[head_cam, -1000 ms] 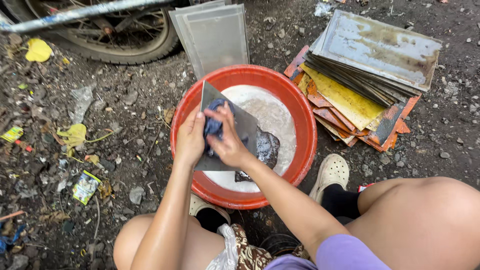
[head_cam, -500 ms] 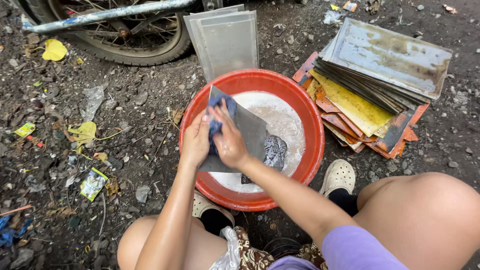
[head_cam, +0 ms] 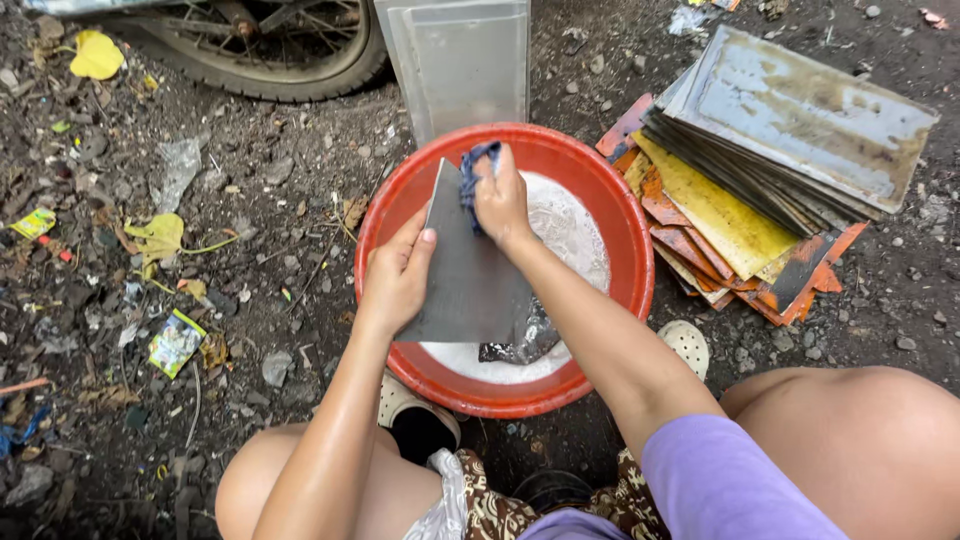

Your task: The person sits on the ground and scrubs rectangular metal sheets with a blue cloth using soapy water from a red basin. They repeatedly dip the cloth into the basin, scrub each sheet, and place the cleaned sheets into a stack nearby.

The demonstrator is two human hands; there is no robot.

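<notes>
A grey metal plate (head_cam: pixel 470 280) leans over a red basin (head_cam: pixel 620 235) that holds white soapy water (head_cam: pixel 565 235). My left hand (head_cam: pixel 398 275) grips the plate's left edge and holds it tilted. My right hand (head_cam: pixel 500 200) presses a blue cloth (head_cam: pixel 474 172) against the plate's upper end. A dark wet piece (head_cam: pixel 520 345) lies in the water under the plate's lower corner.
A stack of dirty flat plates (head_cam: pixel 780 170), grey, yellow and orange, lies right of the basin. Two pale plates (head_cam: pixel 460 60) lean behind it, beside a wheel (head_cam: pixel 270 50). Littered dirt ground (head_cam: pixel 170 290) spreads to the left. My feet in light shoes (head_cam: pixel 690 345) flank the basin.
My right hand has slid the blue cloth up the plate, from its middle to the upper end. The left hand still grips the plate's edge. The camera has moved in closer.
</notes>
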